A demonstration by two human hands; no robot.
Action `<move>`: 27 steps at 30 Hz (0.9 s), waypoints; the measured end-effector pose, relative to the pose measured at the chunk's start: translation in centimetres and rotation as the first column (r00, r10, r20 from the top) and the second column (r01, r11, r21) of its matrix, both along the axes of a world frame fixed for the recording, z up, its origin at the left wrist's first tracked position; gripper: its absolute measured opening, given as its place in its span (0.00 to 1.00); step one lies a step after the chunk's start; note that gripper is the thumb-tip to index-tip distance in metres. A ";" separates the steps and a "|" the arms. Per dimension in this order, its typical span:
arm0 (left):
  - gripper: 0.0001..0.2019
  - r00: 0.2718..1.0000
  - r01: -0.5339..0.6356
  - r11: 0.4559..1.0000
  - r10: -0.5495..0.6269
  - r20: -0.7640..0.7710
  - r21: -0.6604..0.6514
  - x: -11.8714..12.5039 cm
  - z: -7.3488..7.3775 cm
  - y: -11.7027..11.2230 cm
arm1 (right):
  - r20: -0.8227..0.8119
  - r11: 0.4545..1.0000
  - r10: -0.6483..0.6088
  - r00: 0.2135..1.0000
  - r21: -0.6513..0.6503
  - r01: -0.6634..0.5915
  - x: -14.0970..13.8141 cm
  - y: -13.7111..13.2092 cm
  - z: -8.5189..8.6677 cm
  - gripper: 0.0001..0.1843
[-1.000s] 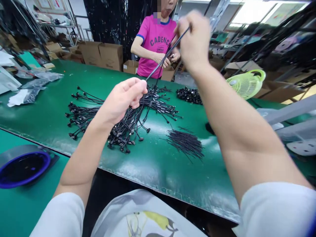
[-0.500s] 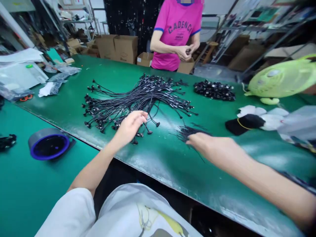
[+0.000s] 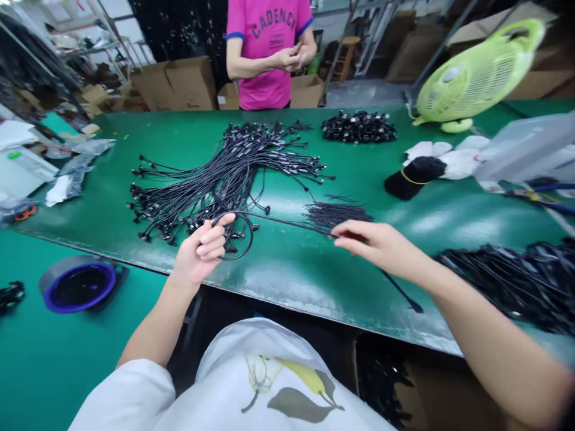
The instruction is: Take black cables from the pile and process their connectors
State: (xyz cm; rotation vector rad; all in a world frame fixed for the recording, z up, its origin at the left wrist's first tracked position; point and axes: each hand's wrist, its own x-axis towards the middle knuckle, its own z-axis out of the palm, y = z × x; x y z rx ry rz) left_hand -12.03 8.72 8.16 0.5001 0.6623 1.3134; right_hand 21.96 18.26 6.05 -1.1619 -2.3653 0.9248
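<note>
My left hand (image 3: 201, 250) is closed on a thin black cable (image 3: 245, 234) that curls into a loop just right of the fingers, at the near edge of a large pile of black cables (image 3: 215, 179) on the green table (image 3: 287, 281). My right hand (image 3: 372, 244) pinches the same cable's far stretch, which runs straight across to it. That hand sits right in front of a small heap of thin black ties (image 3: 336, 214).
A person in a pink shirt (image 3: 267, 51) stands across the table, hands together. A heap of small black parts (image 3: 359, 127), a green fan (image 3: 476, 75), a black-and-white cloth bundle (image 3: 417, 170), more black cables (image 3: 507, 281) at right, a blue-rimmed tape roll (image 3: 78, 284) at left.
Both hands came down from a raised cable to the table. My left hand has since picked one cable from the pile and my right hand has taken its other end.
</note>
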 end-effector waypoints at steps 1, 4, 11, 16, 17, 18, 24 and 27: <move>0.16 1.000 -0.023 1.000 0.023 -0.007 -0.001 -0.3 -0.1 0.0 | 0.004 1.000 0.006 1.000 0.020 -0.006 -0.1 -0.5 -0.9 0.18; 0.18 0.992 0.038 0.999 -0.038 -0.123 -0.001 -0.2 -0.8 0.2 | 0.015 0.982 0.020 1.000 0.185 -0.022 -0.9 -1.9 -2.6 0.20; 0.17 0.993 0.103 0.993 -0.106 -0.059 -0.059 1.3 -2.5 0.7 | 0.240 0.868 -0.081 0.967 0.495 -0.050 -1.8 -1.7 -1.7 0.20; 0.12 0.983 0.178 0.982 -0.181 -0.040 -0.068 1.5 -2.9 0.4 | 0.209 0.872 -0.117 0.971 0.489 0.000 -1.9 -1.0 -1.7 0.21; 0.11 0.984 0.177 0.982 -0.179 -0.025 -0.062 1.4 -2.8 0.4 | 0.185 0.885 -0.097 0.978 0.466 -0.001 -1.9 -1.0 -1.9 0.21; 0.11 0.989 0.148 0.988 -0.148 0.004 -0.054 1.3 -2.6 0.3 | 0.153 0.900 -0.080 0.985 0.437 0.006 -1.8 -0.8 -2.1 0.21; 0.16 0.977 -0.169 0.982 0.179 0.120 -0.089 -0.6 -1.9 0.5 | 0.041 0.913 -0.109 0.993 0.398 0.084 0.2 -1.2 -4.2 0.17; 0.16 0.991 -0.130 0.991 0.129 -0.045 -0.028 -0.3 -2.6 0.7 | 0.169 0.810 -0.091 0.981 0.586 -0.026 -0.4 -3.7 -4.3 0.16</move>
